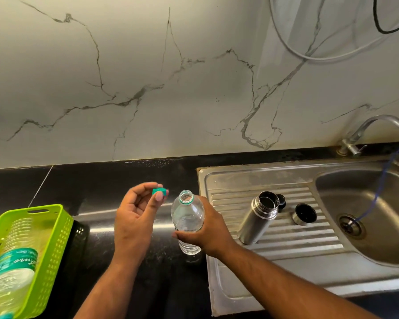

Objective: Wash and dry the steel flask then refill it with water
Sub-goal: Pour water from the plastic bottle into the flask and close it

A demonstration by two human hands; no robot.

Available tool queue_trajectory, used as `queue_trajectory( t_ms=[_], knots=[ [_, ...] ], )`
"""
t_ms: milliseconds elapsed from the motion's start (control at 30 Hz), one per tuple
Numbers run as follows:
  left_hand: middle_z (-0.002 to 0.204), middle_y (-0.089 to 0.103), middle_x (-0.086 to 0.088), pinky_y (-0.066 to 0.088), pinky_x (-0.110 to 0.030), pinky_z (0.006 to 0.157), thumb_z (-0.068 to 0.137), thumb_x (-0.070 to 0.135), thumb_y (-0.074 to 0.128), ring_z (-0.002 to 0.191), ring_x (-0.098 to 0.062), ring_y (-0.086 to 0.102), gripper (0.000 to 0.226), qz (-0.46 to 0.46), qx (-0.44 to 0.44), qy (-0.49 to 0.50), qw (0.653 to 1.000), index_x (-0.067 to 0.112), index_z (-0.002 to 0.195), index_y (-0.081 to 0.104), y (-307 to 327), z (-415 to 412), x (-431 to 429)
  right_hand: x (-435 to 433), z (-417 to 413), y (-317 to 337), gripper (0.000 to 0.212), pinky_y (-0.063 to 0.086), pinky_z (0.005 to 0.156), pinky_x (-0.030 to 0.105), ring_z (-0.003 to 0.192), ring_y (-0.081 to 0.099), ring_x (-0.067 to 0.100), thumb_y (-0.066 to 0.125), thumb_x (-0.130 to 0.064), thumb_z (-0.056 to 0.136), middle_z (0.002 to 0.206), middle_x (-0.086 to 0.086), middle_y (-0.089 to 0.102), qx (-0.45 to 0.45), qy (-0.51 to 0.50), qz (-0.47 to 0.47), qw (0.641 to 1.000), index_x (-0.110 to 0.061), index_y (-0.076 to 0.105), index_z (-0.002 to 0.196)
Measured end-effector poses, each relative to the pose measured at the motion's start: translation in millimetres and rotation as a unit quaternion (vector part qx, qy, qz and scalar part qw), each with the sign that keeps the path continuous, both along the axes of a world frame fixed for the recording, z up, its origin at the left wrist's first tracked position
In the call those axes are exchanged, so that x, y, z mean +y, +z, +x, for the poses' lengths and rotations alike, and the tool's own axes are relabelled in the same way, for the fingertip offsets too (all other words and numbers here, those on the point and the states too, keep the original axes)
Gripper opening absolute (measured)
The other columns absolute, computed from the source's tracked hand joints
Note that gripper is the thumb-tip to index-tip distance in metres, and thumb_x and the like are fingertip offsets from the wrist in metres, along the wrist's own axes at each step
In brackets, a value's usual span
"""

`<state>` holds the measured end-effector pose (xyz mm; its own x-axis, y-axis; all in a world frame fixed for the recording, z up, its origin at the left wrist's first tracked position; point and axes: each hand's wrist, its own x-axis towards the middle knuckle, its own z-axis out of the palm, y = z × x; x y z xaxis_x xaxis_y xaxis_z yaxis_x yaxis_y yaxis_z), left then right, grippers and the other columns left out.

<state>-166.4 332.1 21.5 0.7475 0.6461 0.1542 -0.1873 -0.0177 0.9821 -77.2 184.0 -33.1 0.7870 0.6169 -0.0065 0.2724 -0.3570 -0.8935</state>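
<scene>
The right hand [207,231] gripped the open plastic bottle [187,223] at frame centre, and the left hand [134,217] pinched its green cap [159,191]. The steel flask [258,218] stood upright, mouth open, just right of the bottle, nearer the right hand.

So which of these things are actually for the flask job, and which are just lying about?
For the job: steel flask, its lid cup, stopper, open water bottle, green cap, sink.

Lying about: green basket, labelled bottle inside it.

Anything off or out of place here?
Nothing spilled or damaged. One oddity: a blue tube runs from the right edge into the sink drain. The flask stands open on the drainboard.
</scene>
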Motion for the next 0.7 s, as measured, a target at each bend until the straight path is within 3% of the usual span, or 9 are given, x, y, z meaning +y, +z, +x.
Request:
queue_trajectory(
  t_ms=[100,233,467,567,700],
  knots=[
    [0.114,0.074,-0.006,0.058,-0.026,0.091,0.088,0.004,0.070,0.108,-0.019,0.072,0.032,0.039,-0.038,-0.042,0.998,0.007,0.119,0.063,21.1,6.6,-12.6,-2.2,-2.0,3.2,0.082,0.045,0.091,0.005,0.112,0.058,0.001,0.092,-0.048,0.068,0.124,-0.022,0.056,0.001,-0.001,-0.011,1.000,-0.044,0.039,0.131],
    [0.116,0.073,-0.001,0.057,-0.029,0.095,0.085,0.009,0.073,0.113,-0.024,0.069,0.035,0.063,-0.039,-0.102,0.992,0.012,0.119,0.065,19.5,15.7,-22.1,-0.9,-3.4,5.5,0.082,0.051,0.094,0.015,0.112,0.061,0.004,0.093,-0.045,0.068,0.125,-0.016,0.062,0.004,0.000,-0.017,1.000,-0.039,0.043,0.133],
    [0.116,0.067,0.007,0.055,-0.022,0.094,0.087,0.016,0.069,0.115,-0.020,0.067,0.031,0.121,-0.037,-0.102,0.987,0.032,0.113,0.072,8.0,7.1,-23.5,-1.7,-5.8,8.0,0.081,0.050,0.099,0.015,0.115,0.061,0.007,0.091,-0.044,0.073,0.130,-0.010,0.061,-0.003,0.007,-0.030,1.000,-0.034,0.043,0.137],
    [0.115,0.067,0.008,0.056,-0.025,0.094,0.085,0.021,0.070,0.114,-0.023,0.067,0.028,0.140,-0.028,-0.111,0.984,0.032,0.111,0.073,7.1,6.5,-19.7,-1.2,-5.6,8.9,0.081,0.044,0.093,0.005,0.113,0.059,0.005,0.090,-0.044,0.074,0.130,-0.010,0.061,-0.008,0.011,-0.036,0.999,-0.033,0.043,0.138],
    [0.115,0.070,0.005,0.057,-0.028,0.096,0.084,0.015,0.072,0.114,-0.023,0.068,0.026,0.141,-0.030,-0.129,0.981,0.024,0.109,0.075,5.9,7.2,-15.7,1.6,-4.4,6.7,0.082,0.048,0.097,0.011,0.113,0.061,0.006,0.090,-0.046,0.073,0.130,-0.011,0.061,-0.008,0.007,-0.036,0.999,-0.034,0.043,0.138]
  ],
)
